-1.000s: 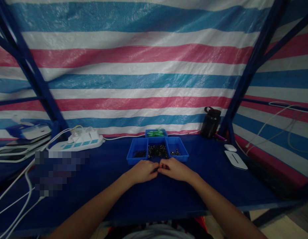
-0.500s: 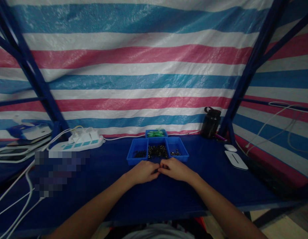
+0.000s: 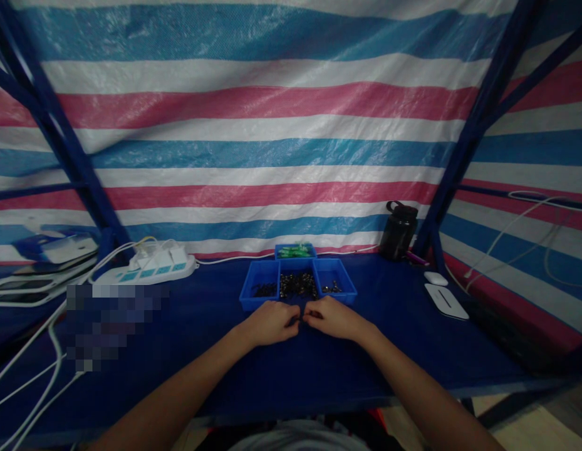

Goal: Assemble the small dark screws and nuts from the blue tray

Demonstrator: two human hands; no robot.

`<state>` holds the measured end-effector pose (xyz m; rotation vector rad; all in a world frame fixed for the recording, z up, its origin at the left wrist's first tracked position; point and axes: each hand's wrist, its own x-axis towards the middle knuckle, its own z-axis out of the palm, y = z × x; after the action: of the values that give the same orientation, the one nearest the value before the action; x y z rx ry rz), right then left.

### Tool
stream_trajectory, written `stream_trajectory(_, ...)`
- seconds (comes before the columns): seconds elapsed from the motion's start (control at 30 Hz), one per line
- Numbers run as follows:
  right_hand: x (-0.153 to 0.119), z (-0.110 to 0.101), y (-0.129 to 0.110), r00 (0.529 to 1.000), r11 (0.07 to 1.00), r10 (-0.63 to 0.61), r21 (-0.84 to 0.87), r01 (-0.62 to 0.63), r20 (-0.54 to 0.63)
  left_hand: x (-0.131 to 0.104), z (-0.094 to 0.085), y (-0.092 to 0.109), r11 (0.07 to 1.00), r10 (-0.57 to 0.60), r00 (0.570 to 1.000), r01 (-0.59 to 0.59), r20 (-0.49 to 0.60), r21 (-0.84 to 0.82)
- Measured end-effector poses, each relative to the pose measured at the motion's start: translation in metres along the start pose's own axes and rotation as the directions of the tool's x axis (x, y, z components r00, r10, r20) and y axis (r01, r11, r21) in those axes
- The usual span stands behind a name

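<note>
My left hand (image 3: pixel 274 323) and my right hand (image 3: pixel 334 317) face each other just in front of the blue trays, a narrow gap between their fingertips. The fingers of both are curled into a pinch; whatever they hold is too small and dark to make out. Behind my left hand, a blue tray (image 3: pixel 244 297) contains small dark pieces (image 3: pixel 265 290). The middle tray is heaped with black and brassy metal pieces (image 3: pixel 298 285). In the right tray (image 3: pixel 353 290) lie a few shiny metal bits (image 3: pixel 332 287).
Green packets (image 3: pixel 293 251) fill a small blue tray behind the others. A white power strip (image 3: pixel 152 273) with cables and stacked devices (image 3: pixel 41 282) are at the left. A dark bottle (image 3: pixel 399 232) and a white flat device (image 3: pixel 446 302) stand at the right of the blue table (image 3: pixel 319 376).
My fingertips have moved slightly apart, opening a small gap between the hands. The trays and everything around them look the same.
</note>
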<state>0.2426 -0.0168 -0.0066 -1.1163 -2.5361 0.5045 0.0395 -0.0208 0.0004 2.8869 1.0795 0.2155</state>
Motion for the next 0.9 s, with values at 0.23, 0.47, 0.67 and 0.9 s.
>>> stream_trajectory(0.23, -0.0009, 0.0036, 0.003, 0.998, 0.999, -0.039, 0.019, 0.038, 0.057, -0.0002, -0.0033, 0.001, 0.999, -0.036, 0.998, 0.034, -0.054, -0.031)
stream_trajectory(0.47, 0.0007, 0.0065, 0.0015, 0.993, 0.994, -0.111, 0.016, 0.11, 0.043, 0.0, 0.0011, 0.0005, 0.994, 0.004, 0.992, -0.018, -0.127, -0.105)
stream_trajectory(0.67, 0.0019, 0.0058, 0.0012, 0.993, 0.994, -0.108, 0.027, 0.107, 0.035, 0.0001, 0.0035, -0.0011, 0.991, 0.021, 0.987, -0.042, -0.158, -0.129)
stream_trajectory(0.9, 0.0012, 0.0048, -0.001, 0.993, 0.993, -0.113, 0.044, 0.112, 0.03, 0.0006, 0.005, -0.0021, 0.991, 0.004, 0.984, -0.028, -0.177, -0.134)
